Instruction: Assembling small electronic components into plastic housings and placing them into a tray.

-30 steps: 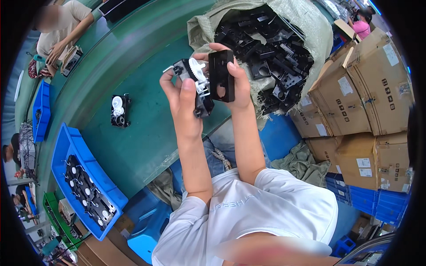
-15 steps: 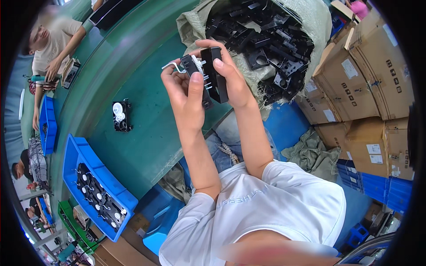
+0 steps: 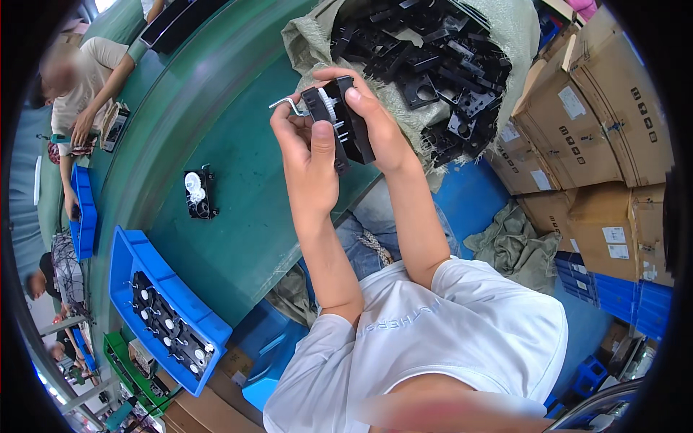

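My left hand (image 3: 309, 162) is closed around a black plastic gear housing (image 3: 315, 107), which has white gears, short pale pins and a bent metal crank (image 3: 287, 106) sticking out to the left. In my right hand (image 3: 379, 126) is a black plastic cover (image 3: 355, 133), tilted and held against the housing's open side. The two parts meet near the top, with a narrow gap lower down where the pins show. To the left on the green table lies another gear assembly (image 3: 196, 193), white gears facing up.
Behind my right hand a woven sack (image 3: 307, 43) holds many black plastic parts. A blue bin (image 3: 180, 289) with several gear assemblies stands at the lower left. Cardboard boxes (image 3: 570, 115) are stacked on the right. Across the table a co-worker's arm (image 3: 108, 90) reaches over.
The cover in my right hand has come closer to the gear housing, narrowing the gap. The whole view has shifted slightly. The co-worker's lower hand has moved to the small blue bin.
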Demonstrator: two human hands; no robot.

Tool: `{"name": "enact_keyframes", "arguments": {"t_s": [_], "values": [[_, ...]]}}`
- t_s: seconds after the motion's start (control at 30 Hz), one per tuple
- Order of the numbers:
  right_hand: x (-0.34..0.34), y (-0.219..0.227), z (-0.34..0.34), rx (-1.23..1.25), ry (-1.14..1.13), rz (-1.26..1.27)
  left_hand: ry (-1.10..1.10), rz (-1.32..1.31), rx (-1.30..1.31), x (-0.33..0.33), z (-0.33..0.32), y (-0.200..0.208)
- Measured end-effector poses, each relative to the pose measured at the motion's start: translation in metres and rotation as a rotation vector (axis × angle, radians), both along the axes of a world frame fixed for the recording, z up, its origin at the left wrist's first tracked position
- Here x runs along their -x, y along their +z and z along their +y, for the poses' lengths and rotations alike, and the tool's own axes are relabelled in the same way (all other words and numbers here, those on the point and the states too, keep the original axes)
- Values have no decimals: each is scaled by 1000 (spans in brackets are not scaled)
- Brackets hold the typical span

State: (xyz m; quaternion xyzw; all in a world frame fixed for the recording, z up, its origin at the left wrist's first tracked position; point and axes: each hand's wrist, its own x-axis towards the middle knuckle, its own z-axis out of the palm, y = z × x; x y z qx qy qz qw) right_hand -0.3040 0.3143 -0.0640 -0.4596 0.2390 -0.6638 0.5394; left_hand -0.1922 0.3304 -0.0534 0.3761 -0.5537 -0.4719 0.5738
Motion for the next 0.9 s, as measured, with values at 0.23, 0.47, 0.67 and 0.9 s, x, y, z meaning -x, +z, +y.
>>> {"name": "enact_keyframes", "arguments": {"t_s": [0.23, 0.47, 0.67, 0.9], "values": [[-3, -8, -4, -4, 32, 61, 7, -162, -40, -2, 2, 0], [-5, -10, -12, 3, -1, 108, -58, -174, 27, -2, -7, -6], [-8, -19, -11, 116, -100, 327, -154, -173, 88, -21, -8, -10], [-44, -13, 6, 146, -48, 310, -129, -139, 90, -52, 16, -13]]}}
